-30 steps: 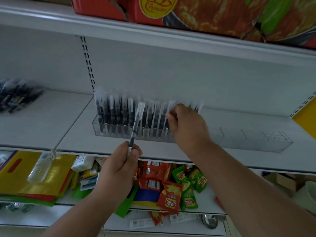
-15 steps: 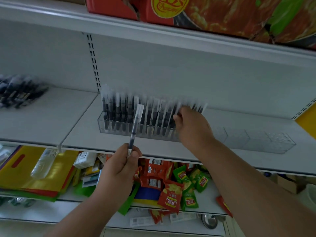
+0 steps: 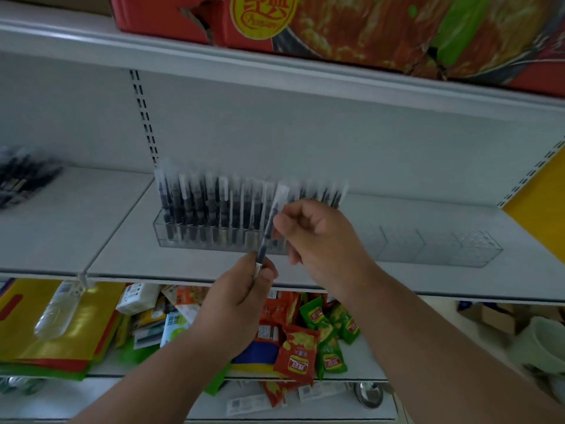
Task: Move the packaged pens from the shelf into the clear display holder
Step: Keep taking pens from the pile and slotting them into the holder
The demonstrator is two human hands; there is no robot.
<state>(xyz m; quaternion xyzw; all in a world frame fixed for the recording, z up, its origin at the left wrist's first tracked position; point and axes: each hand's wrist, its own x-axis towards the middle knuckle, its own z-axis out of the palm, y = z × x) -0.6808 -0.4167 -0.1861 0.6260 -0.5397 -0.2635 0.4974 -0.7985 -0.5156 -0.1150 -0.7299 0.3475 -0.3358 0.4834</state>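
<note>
A long clear display holder (image 3: 434, 249) sits on the white shelf (image 3: 91, 240). Its left half is packed with several upright packaged pens (image 3: 214, 209); its right compartments are bare. My left hand (image 3: 241, 295) pinches the lower end of one packaged pen (image 3: 269, 228), which stands tilted in front of the holder. My right hand (image 3: 318, 237) is just right of that pen, and its thumb and fingertips close on the pen's upper part. A loose pile of packaged pens (image 3: 24, 175) lies at the far left of the shelf.
A red carton (image 3: 336, 26) sits on the shelf above. The shelf below holds red and green snack packets (image 3: 305, 347), gold bags (image 3: 61, 325) and a clear plastic bottle (image 3: 58, 316). A yellow panel (image 3: 544, 203) stands at the right edge.
My right hand left the pens in the holder and came down-left to the single pen. My left hand carried that pen rightward to meet it.
</note>
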